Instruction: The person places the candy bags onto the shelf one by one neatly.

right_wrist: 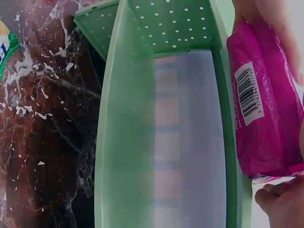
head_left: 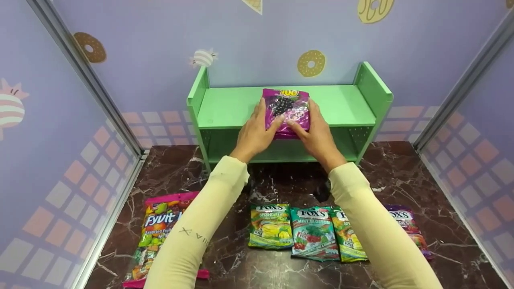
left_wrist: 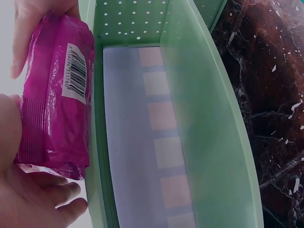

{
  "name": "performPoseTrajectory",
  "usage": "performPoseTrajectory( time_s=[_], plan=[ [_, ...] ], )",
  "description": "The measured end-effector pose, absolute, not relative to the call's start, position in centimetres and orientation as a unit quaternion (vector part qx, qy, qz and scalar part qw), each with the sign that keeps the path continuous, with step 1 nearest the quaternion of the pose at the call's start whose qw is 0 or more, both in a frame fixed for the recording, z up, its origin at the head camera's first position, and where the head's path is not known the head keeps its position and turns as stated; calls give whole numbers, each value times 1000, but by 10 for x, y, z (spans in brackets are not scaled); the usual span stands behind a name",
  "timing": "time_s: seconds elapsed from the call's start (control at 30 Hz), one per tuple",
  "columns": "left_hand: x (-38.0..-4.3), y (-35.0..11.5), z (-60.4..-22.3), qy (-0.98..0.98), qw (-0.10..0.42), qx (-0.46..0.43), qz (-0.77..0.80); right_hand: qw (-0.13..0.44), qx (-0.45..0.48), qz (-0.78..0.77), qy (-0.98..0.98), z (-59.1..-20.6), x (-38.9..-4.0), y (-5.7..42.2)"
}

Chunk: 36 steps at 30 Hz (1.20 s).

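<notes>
A purple candy bag (head_left: 287, 109) with dark berries and "100" printed on it is held between both hands at the upper shelf of a green two-tier rack (head_left: 229, 106). My left hand (head_left: 255, 134) grips its left side, and my right hand (head_left: 320, 134) grips the right, thumbs on the front face, fingers along the edges. From the left wrist, the bag's barcoded underside (left_wrist: 57, 95) shows close against the shelf's front edge. The right wrist view has the same barcoded face (right_wrist: 266, 99) beside the green rim.
On the dark marble surface (head_left: 229, 261) lie a large Fyvit candy bag (head_left: 156, 228) at left and several Fox's bags: a yellow-green one (head_left: 271, 226), a teal one (head_left: 314, 233), another yellow-green one (head_left: 348, 237) and a purple one (head_left: 409, 226). The right forearm partly covers the last two. Patterned walls enclose the sides.
</notes>
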<state>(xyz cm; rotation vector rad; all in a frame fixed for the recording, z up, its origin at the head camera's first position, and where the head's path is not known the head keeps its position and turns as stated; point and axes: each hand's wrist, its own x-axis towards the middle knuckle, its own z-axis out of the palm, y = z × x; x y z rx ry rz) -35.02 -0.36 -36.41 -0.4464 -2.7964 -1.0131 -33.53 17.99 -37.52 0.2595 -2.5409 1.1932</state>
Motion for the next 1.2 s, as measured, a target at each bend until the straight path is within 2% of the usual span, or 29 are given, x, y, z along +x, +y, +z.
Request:
performPoseTrajectory(
  time_s=[0.17, 0.37, 0.6, 1.2],
  plan=[
    [-345, -8, -367, -925, 68, -160, -337, 174, 114, 426, -880, -378, -329, 183],
    [-337, -15, -372, -919, 72, -178, -344, 163, 136, 413, -886, -381, -321, 187],
    [-330, -20, -376, -922, 81, -182, -331, 135, 97, 384, -908, -381, -317, 191],
    [-331, -16, -372, -927, 119, -160, -316, 190, 100, 415, -884, -378, -320, 196]
  ],
)
